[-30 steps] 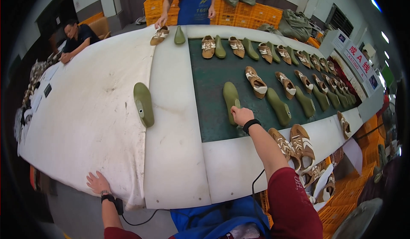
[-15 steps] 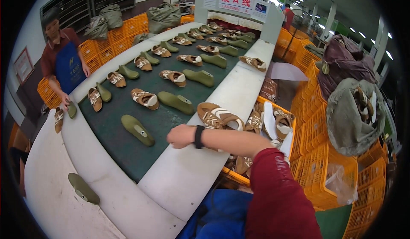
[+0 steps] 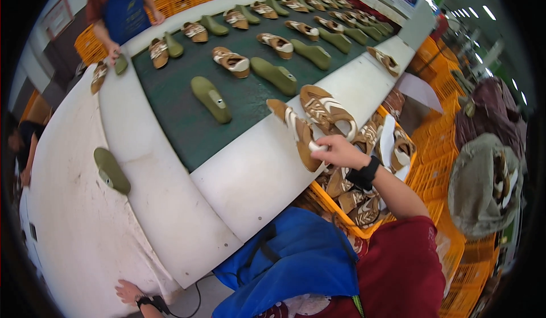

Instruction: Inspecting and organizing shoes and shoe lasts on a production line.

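Brown-and-white shoe (image 3: 300, 135): right of frame centre, just left of your right hand (image 3: 343, 151), which is clamped on its heel end; long axis upper left to lower right. Your left hand (image 3: 129, 293), spread, rests on the tabletop (image 3: 65, 204), lower left.

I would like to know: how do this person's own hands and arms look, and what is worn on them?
The right hand is bare, with a wide black wristband and a dark red sleeve ending near the elbow. The left hand is bare too, with a black strap at its wrist; a thin black cable shows nearby.
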### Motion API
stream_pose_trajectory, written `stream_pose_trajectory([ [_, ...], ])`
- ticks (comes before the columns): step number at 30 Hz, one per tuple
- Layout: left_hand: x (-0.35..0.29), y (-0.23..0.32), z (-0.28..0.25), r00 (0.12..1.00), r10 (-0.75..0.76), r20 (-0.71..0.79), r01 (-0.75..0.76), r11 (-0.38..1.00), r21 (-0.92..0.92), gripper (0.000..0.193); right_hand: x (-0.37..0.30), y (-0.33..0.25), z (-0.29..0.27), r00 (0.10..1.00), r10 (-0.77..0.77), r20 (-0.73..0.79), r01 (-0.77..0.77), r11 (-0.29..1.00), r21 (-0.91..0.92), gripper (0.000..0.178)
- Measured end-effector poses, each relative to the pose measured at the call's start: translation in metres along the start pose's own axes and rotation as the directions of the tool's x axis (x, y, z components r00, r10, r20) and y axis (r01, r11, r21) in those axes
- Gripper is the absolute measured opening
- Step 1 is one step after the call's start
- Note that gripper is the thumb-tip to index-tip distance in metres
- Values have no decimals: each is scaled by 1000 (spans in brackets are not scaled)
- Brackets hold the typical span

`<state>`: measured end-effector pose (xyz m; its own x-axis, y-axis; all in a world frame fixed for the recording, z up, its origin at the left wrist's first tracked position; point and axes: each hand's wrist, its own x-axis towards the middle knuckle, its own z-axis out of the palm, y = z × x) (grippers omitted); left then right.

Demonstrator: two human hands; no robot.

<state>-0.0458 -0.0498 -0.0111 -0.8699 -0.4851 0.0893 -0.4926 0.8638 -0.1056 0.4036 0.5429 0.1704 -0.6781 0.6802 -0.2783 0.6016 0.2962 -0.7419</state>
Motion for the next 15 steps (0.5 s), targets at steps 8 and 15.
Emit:
stream_pose_trajectory([
  [8, 6, -4, -8, 995, -97, -5, 95, 986, -134, 57, 81, -66, 32, 937, -288, 197, -51, 445, 894, 24],
  [15, 2, -11, -2, 986, -161, -51, 152, 979, -138, 56, 225, -171, 108, 864, -465, 191, 477, 879, -18, 27],
])
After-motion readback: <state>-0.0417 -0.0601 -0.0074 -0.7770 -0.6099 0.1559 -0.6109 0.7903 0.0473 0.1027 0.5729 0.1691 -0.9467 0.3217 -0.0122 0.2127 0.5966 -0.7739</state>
